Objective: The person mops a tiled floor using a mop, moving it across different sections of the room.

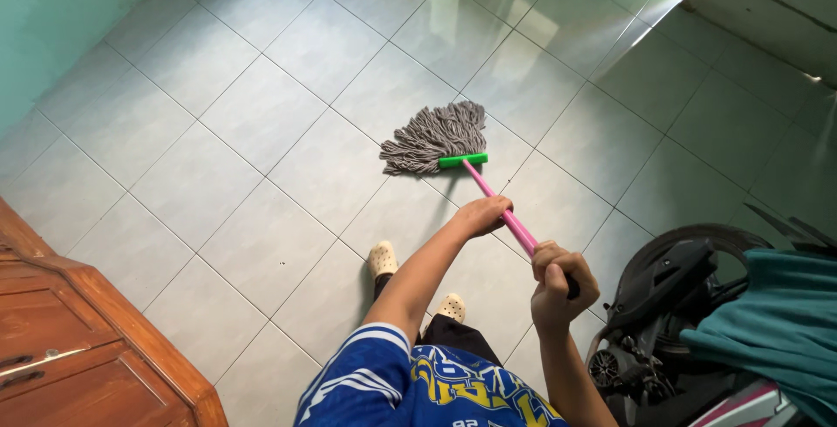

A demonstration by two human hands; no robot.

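Note:
A mop with a grey string head [433, 137], a green clamp and a pink handle [493, 198] rests on the pale tiled floor [261, 113]. My left hand [482, 215] grips the handle partway down. My right hand [562, 288] is closed round the handle's upper end, nearer my body. The mop head lies spread to the left of the clamp. Below the handle I see my two feet in cream clogs [382, 260] and my blue striped shirt.
A brown wooden cabinet [78, 331] stands at the lower left. A dark motorbike [671, 305] with a teal cloth [776, 322] over it is at the lower right. A green wall [52, 17] runs along the upper left.

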